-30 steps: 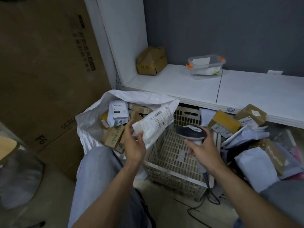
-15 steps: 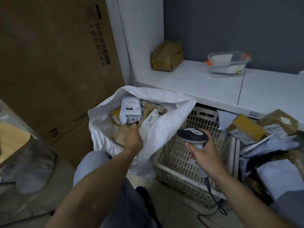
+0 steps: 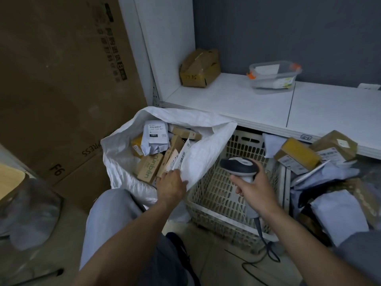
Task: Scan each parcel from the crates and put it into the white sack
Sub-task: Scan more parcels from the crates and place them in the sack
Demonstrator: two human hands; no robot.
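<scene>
I take the white sack as my marker; its mouth gapes toward me and small boxes already lie inside. Just right of the sack stands the pale slotted crate, which looks empty, and farther right of the sack a heap of parcels is waiting.

My right hand hangs over that crate, right of the sack, with its fingers wrapped round the scanner. My left hand sits at the sack's near rim. As far as I can make out, its fingers are curled round the near end of the white parcel.

That parcel stands on edge inside the sack, against the right-hand flap. Its long axis runs from my left hand up and away, deeper into the sack. I judge the move now is for the left hand, the nearer one, to let go.
</scene>
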